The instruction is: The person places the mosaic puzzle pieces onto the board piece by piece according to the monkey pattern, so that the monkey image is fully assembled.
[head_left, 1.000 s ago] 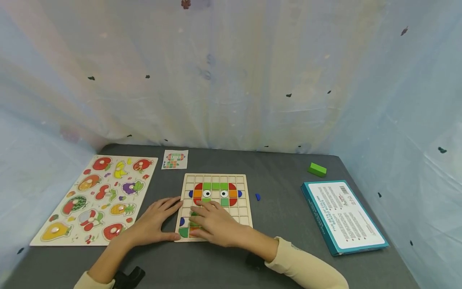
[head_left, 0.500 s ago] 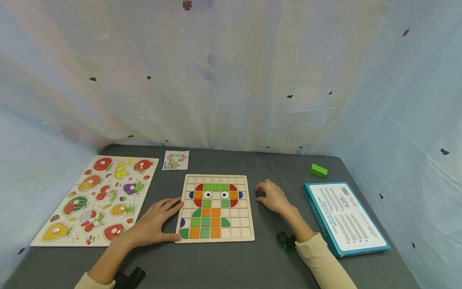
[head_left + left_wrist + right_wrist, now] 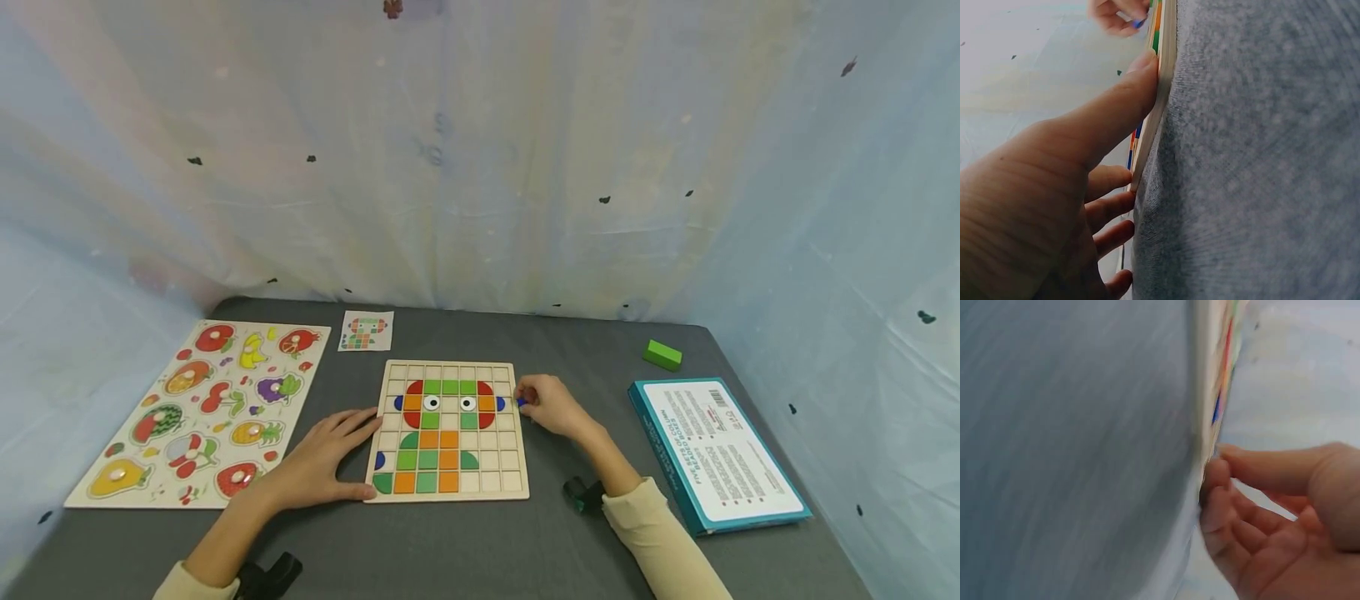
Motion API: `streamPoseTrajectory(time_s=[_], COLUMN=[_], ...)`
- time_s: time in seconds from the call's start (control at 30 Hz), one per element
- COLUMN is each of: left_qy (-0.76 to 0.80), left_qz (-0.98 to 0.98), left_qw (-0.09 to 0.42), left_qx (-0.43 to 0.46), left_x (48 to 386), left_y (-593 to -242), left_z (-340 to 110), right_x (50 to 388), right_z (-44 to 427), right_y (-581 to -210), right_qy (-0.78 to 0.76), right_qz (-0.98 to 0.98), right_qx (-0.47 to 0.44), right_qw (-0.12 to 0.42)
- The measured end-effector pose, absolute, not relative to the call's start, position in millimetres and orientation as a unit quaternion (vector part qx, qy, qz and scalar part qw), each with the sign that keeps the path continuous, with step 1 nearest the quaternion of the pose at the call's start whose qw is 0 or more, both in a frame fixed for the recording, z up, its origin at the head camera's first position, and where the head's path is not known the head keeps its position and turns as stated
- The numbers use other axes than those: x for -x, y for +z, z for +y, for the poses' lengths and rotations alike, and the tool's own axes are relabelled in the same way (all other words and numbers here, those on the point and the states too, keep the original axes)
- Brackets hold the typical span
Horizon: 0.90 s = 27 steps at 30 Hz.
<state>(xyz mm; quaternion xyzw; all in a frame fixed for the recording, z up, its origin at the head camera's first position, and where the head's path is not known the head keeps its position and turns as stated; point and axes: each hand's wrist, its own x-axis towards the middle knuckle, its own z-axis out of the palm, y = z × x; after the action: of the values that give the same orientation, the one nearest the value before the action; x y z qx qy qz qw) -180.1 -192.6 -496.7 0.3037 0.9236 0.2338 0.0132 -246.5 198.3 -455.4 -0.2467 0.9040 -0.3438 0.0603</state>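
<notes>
A square wooden grid board [image 3: 491, 461] lies on the table, with coloured tiles forming a figure with two round eye tiles [image 3: 468, 403]. At its right edge, my right hand [image 3: 553, 406] pinches a small blue half-round tile [image 3: 521, 402] between thumb and fingertips. In the left wrist view the blue tile [image 3: 1139, 24] also shows at those fingertips. My left hand [image 3: 324, 461] rests against the board's left side, fingers extended and thumb at the near left corner. Blue half-round tiles [image 3: 379, 460] sit in some cells. The right wrist view is blurred.
A small picture card [image 3: 366, 331] lies behind the board. To the left is a fruit peg puzzle [image 3: 171, 454]. On the right are a teal box [image 3: 720, 450] with a white label and a green block [image 3: 662, 355]. A draped cloth [image 3: 480, 167] stands behind the grey table.
My right hand leaves the board's tiles, reaches to the blue half-round tile lying on the right, takes hold of it and brings it left to the board's edge. My left hand stays put.
</notes>
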Motion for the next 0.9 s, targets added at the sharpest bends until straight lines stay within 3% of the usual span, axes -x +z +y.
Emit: streamPoseTrajectory(time_s=[0.27, 0.47, 0.9], left_qy=[0.232, 0.231, 0.231], left_qz=[0.923, 0.920, 0.916], left_qw=[0.012, -0.005, -0.016], left_qx=[-0.306, -0.317, -0.326], left_x=[180, 180, 181], left_y=[-497, -497, -498], left_z=[-192, -192, -193], right_x=[239, 237, 227], right_z=[107, 48, 26], right_y=[-446, -455, -453], right_qy=[-0.510, -0.495, -0.370], right_qz=[0.800, 0.795, 0.872], right_qx=[0.262, 0.269, 0.287], right_qw=[0.177, 0.227, 0.144])
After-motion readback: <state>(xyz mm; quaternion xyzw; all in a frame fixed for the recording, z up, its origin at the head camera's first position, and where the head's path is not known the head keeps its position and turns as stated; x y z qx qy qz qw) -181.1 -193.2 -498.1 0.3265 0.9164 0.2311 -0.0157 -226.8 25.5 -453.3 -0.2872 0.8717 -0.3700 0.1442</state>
